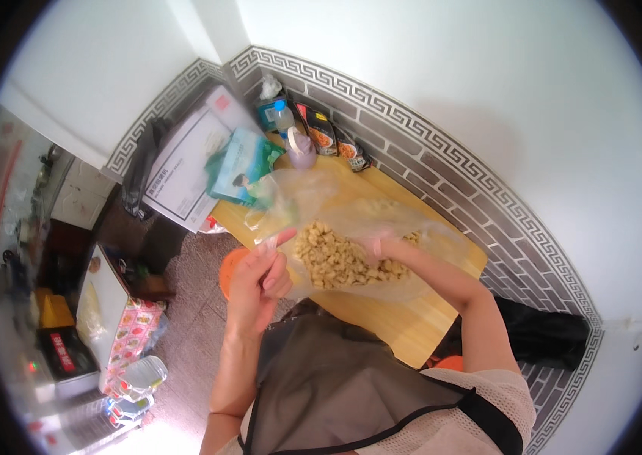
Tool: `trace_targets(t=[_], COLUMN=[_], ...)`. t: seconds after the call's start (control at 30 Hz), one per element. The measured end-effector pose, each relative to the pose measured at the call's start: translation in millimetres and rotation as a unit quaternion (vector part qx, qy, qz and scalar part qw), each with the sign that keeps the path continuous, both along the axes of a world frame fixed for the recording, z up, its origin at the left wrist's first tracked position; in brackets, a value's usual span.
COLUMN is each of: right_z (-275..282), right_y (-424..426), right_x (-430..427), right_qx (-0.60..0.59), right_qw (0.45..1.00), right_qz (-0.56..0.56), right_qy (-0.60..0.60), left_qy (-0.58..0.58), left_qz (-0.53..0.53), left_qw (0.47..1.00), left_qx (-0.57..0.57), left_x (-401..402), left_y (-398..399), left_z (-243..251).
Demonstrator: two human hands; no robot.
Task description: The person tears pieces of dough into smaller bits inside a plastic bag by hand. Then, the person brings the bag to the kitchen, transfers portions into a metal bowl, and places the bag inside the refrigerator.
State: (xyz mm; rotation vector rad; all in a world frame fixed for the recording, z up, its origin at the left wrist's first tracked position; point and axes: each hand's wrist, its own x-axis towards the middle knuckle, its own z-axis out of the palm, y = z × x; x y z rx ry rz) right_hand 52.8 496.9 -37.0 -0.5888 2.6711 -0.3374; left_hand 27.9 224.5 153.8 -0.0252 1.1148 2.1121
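A large clear plastic bag [434, 242] lies spread on the wooden table, its mouth facing me. Inside it is a heap of small, tan, chunky food pieces [335, 261]; their exact kind is unclear. My left hand [261, 273] is raised at the bag's left side, with its rim pinched near the thumb and the index finger pointing out. My right hand [375, 247] reaches into the bag among the pieces. Plastic and food blur its fingers, so their grip cannot be made out.
Behind the bag on the wooden table [406, 324] stand a lilac jug [301, 152], a plastic bottle with blue cap [283, 116] and black food pouches [321, 131]. A teal package [241, 165] and a white carton [187, 165] are at left. An orange stool [231, 273] shows below.
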Motion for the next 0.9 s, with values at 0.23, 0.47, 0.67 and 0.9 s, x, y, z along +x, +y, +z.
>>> trace_targets(t=[0.23,0.47,0.67,0.9], right_z=[-26.4,-111.1,-138.8,-138.7], right_y=[40.0,94.6,87.7,50.0], right_x=[-101.0,-108.9,-86.6,-69.6], right_qx=[-0.148,-0.147,-0.144,-0.218], right_qw=[0.964,0.941,0.92,0.895], right_qz=[-0.1,-0.201,-0.274,-0.314], right_qy=[-0.198,-0.229,-0.239,-0.23], left_qy=[0.016,-0.011,0.011,0.007], left_qz=[-0.015,0.048,0.113,0.122], left_qw=[1.0,0.999,0.993,0.993], left_qx=[-0.002,-0.019,-0.018,0.009], left_x=[6.3,12.3,11.7,15.1], left_y=[27.2,34.7,39.7,36.3], left_z=[-2.5,-9.8,-16.2,-20.8])
